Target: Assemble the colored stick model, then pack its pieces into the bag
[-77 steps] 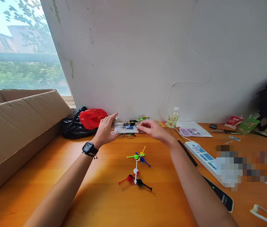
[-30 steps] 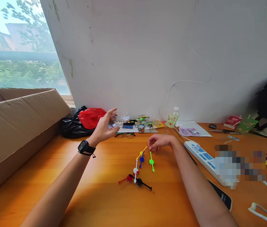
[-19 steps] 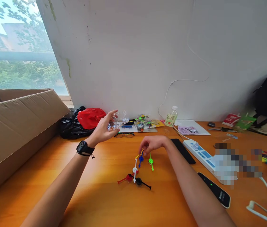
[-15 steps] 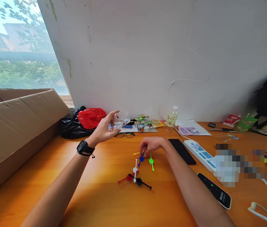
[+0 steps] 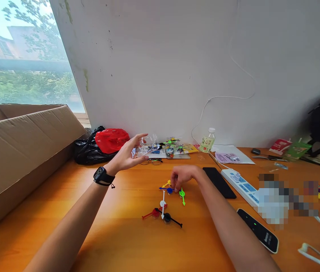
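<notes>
Between the thumb and fingers of my left hand (image 5: 127, 155) is a crinkled clear plastic bag (image 5: 148, 143), held above the back of the table. My right hand (image 5: 184, 175) has its fingers curled and pinched at the right end of a blue arrow spinner (image 5: 170, 190), which points left. Just behind that lies a yellow arrow spinner (image 5: 168, 183), partly covered. A green arrow spinner (image 5: 182, 193) rests below the right hand. Nearer to me, white (image 5: 163, 204), red (image 5: 154, 213) and black (image 5: 167, 217) arrow spinners lie close together, their arrows overlapping.
A cardboard box (image 5: 29, 147) stands at left beside black and red plastic bags (image 5: 112, 140). Glasses (image 5: 156, 161), small packets and a bottle (image 5: 207, 141) line the wall. At right are a black slab (image 5: 219, 182), a power strip (image 5: 240, 186) and a black-faced device (image 5: 258, 229).
The blue arrow has turned from slanting toward me to pointing left. My right fingers have shifted slightly to its right end. My left hand stays nearly in place with the plastic bag.
</notes>
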Available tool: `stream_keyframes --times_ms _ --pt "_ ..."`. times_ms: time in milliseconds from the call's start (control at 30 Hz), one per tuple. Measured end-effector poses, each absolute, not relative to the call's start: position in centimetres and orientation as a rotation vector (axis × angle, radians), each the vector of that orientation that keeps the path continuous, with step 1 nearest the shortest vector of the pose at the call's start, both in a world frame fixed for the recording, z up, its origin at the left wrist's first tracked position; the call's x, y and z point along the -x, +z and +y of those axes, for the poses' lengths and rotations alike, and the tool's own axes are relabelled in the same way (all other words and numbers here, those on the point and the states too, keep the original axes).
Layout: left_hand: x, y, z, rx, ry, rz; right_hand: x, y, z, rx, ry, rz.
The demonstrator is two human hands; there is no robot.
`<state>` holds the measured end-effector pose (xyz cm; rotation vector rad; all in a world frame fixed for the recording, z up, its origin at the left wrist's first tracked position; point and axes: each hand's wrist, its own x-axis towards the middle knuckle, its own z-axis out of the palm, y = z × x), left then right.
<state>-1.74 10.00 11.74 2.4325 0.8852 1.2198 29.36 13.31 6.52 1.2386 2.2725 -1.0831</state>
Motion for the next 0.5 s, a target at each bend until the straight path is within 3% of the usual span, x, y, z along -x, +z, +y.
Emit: stream_keyframes --times_ms 367,500 --pt "1.7 11.5 10.3 -2.417 1.159 0.873 -32.1 10.4 12.2 -1.188 -1.177 2.467" --pt "1.3 10.6 10.5 -2.396 1.091 0.901 -33.5 13.4 10.5 -1.155 -1.397 2.637"
